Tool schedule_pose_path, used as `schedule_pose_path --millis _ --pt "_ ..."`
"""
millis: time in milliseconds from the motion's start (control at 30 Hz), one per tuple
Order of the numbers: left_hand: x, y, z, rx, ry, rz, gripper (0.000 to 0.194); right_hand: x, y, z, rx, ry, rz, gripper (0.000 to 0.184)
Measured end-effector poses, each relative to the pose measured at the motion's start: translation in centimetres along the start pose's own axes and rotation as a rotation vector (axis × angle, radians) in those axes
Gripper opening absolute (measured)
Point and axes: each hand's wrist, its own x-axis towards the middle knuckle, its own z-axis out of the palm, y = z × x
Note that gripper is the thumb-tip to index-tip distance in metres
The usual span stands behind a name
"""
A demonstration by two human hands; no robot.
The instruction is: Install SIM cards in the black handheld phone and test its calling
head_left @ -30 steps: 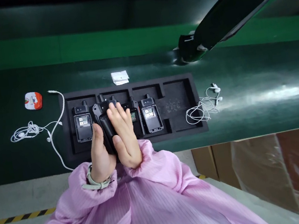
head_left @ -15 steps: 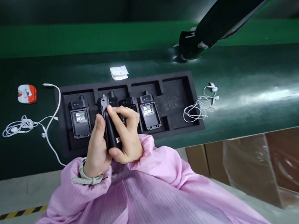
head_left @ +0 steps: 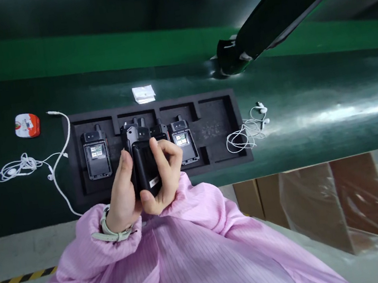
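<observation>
**Radio (head_left: 147,174) being held upright over foam tray (head_left: 221,129)**

The left hand (head_left: 121,193) is cupping one side with its fingers, and the right hand (head_left: 166,176) is curling around the other side, its thumb pressing below. Other radios (head_left: 96,154) are sitting in the tray on the green counter (head_left: 293,96).

Worn on my head, the camera looks forward and down from just above my pink striped smock (head_left: 159,270), with my left hand (head_left: 122,195) and right hand (head_left: 166,178) close in frame. Farther out, it takes in a black foam tray (head_left: 217,108) on a green work surface (head_left: 310,93).
</observation>
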Motion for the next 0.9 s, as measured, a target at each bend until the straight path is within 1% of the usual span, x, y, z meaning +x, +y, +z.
schedule_pose_path --millis 67,133,200,233,300,333,400,500,567,633,733,800,900 --pt "0.0 -0.2 0.1 -0.028 -0.008 -0.023 0.045 -0.1 -0.1 0.3 0.070 0.023 0.056 0.074" --pt "0.1 -0.4 0.1 -0.027 -0.023 -0.019 0.047 -0.2 -0.2 0.6 0.137 0.060 0.113 0.072" --pt "0.0 -0.6 -0.1 0.034 -0.030 0.056 0.047 -0.3 -0.2 0.8 0.141 0.076 0.128 0.070" --pt "-0.1 -0.7 -0.3 0.089 -0.033 0.114 0.045 -0.4 -0.1 0.8 0.122 0.060 0.107 0.070" --pt "-0.2 -0.7 -0.7 0.211 -0.042 0.222 0.043 -0.6 0.2 0.7 0.071 -0.022 0.021 0.071" --pt "-0.2 -0.7 -0.9 0.262 -0.055 0.251 0.043 -0.6 0.4 0.5 0.050 -0.080 -0.023 0.074" --pt "-0.2 -0.7 -1.4 0.319 -0.085 0.257 0.046 -0.7 0.8 0.0 0.023 -0.189 -0.082 0.080" --pt "0.0 -0.9 -1.9 0.343 -0.095 0.280 0.051 -0.7 1.2 -0.6 0.001 -0.367 -0.119 0.081" --pt "0.3 -1.2 -1.9 0.338 -0.085 0.326 0.053 -0.6 1.0 -0.7 -0.004 -0.455 -0.087 0.078" --pt "0.6 -1.5 -1.7 0.310 -0.092 0.341 0.053 -0.4 0.6 -0.6 -0.006 -0.458 0.010 0.075" --pt "0.7 -1.5 -1.1 0.253 -0.124 0.308 0.051 -0.1 -0.2 -0.2 0.000 -0.359 0.150 0.071" --pt "0.6 -1.2 -0.8 0.233 -0.126 0.307 0.049 0.2 -0.5 -0.3 0.009 -0.335 0.159 0.069" --pt "0.3 -1.0 -0.8 0.239 -0.086 0.330 0.047 0.8 -0.7 -0.6 0.031 -0.434 0.090 0.066"
